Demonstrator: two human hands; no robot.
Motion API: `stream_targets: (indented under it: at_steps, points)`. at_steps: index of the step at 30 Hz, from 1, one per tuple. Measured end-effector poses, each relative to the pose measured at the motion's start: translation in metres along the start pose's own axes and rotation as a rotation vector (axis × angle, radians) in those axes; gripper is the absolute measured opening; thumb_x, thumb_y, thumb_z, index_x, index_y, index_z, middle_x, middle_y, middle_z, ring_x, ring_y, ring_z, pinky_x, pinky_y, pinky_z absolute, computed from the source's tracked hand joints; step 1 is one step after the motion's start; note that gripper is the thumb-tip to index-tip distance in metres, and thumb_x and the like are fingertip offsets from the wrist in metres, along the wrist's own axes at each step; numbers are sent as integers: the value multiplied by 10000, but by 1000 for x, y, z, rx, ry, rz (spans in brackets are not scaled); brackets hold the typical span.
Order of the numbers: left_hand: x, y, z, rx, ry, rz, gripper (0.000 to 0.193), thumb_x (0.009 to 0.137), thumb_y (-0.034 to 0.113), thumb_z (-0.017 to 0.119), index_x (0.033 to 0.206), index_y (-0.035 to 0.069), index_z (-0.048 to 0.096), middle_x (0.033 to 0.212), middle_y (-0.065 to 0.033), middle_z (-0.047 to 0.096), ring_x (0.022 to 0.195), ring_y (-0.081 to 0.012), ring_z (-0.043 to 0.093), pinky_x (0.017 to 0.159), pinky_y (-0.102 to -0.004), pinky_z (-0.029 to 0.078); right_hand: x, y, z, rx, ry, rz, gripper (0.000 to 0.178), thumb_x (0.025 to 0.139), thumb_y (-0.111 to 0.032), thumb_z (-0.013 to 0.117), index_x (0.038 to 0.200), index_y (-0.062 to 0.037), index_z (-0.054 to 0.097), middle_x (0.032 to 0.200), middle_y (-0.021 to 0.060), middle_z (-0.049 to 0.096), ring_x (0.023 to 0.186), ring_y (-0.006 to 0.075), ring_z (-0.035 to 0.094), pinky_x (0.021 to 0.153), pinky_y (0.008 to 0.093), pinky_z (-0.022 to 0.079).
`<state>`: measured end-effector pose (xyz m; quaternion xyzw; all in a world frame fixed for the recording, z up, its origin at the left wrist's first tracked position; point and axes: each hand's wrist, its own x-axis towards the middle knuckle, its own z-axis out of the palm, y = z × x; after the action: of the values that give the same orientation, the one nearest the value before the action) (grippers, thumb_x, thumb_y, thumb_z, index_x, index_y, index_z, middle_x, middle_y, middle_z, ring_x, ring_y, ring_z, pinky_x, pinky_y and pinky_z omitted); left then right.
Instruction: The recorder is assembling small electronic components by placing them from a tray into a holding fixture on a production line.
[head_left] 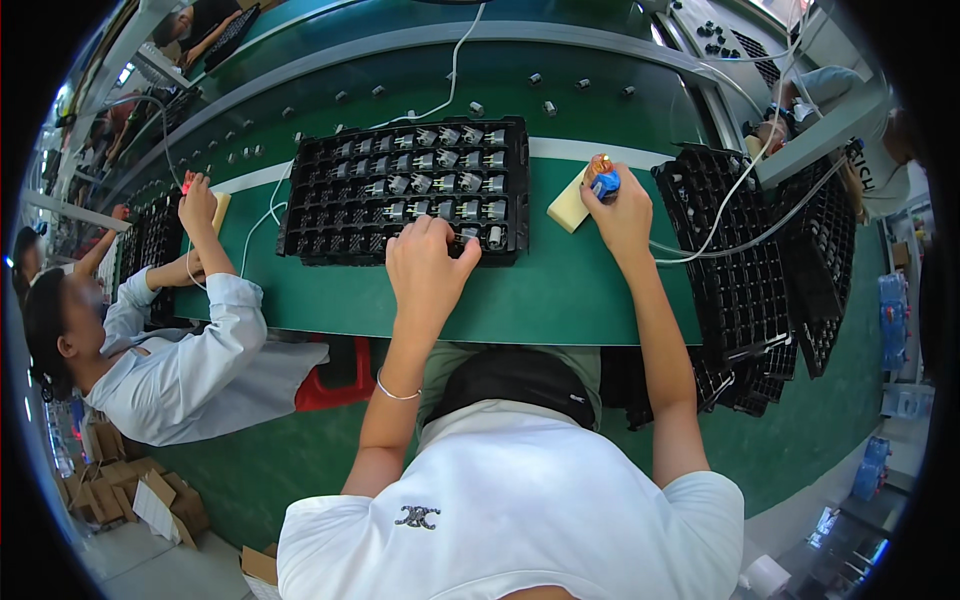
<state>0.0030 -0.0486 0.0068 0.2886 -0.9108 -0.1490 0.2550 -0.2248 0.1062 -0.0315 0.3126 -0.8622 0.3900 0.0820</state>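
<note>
A black compartment tray lies on the green bench, several of its rows filled with small silvery plug-like parts. My left hand reaches over the tray's front edge, fingers curled down into the nearest row. What its fingertips grip is hidden, next to a part in the front right corner. To the right of the tray, my right hand is closed around a small blue tool with an orange, lit-looking end. That tool is over the far end of a pale yellow block.
Stacked black trays lean at the bench's right end, crossed by a grey cable. A white cable runs behind my tray. Loose small parts dot the green surface beyond. At left a co-worker works beside another tray.
</note>
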Motion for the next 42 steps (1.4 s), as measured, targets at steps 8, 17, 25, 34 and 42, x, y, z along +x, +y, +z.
stream_targets:
  at_steps: [8, 17, 25, 34, 42]
  points:
    - [0, 0, 1, -126, -8, 16, 271, 711, 145, 774, 786, 64, 527, 773, -64, 548, 750, -273, 562, 668, -402, 407, 80, 36, 26, -60, 65, -83, 331, 740, -275, 725, 944, -45, 602, 834, 187, 664, 821, 408, 644, 695, 462, 513]
    - [-13, -1, -4, -450, 83, -64, 227, 788, 62, 742, 846, 40, 524, 803, -48, 551, 647, -171, 541, 601, -289, 436, 148, 79, 54, -154, 79, 74, 419, 727, -375, 724, 1003, -65, 666, 908, 202, 694, 872, 409, 661, 768, 468, 525]
    - [-12, 9, -5, -1411, -66, -314, 159, 867, -2, 667, 998, 16, 579, 900, 3, 609, 747, -31, 540, 623, -169, 407, 151, 68, 44, -98, 35, -36, 349, 772, -323, 714, 965, -34, 678, 858, 176, 696, 790, 330, 686, 727, 418, 532]
    - [-5, 33, 5, -1344, -196, -154, 202, 846, -8, 687, 1013, -8, 574, 875, -40, 641, 770, -68, 605, 717, -206, 506, 1, -61, -36, 1068, -527, 261, 381, 843, -228, 701, 1130, 2, 602, 874, 27, 646, 666, 43, 598, 513, 173, 446]
    - [-10, 41, 11, -1302, -264, -132, 221, 841, 21, 724, 983, -15, 558, 876, -67, 656, 777, -75, 624, 717, -204, 514, -37, -77, -42, 1230, -622, 343, 392, 855, -216, 705, 1151, -11, 549, 936, 40, 624, 659, 32, 586, 458, 147, 418]
